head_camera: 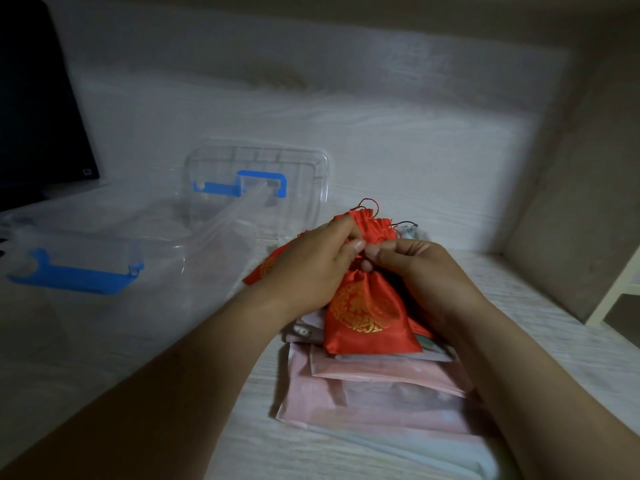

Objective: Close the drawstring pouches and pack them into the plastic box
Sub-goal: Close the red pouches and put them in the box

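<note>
A red satin drawstring pouch (367, 317) with a gold pattern lies on a pile of pouches at the centre of the table. My left hand (311, 268) and my right hand (419, 271) meet at its gathered neck, and each pinches the cord there. More red pouches (367, 220) with loose red strings lie just behind my hands. Pale pink pouches (381, 393) are stacked flat under the red one. The clear plastic box (114, 251) with a blue latch stands open to the left.
The box's clear lid (256, 174) with a blue handle leans behind the box. A dark monitor (38, 109) stands at the far left. A wall runs along the back, and a beige panel (568, 220) closes off the right side.
</note>
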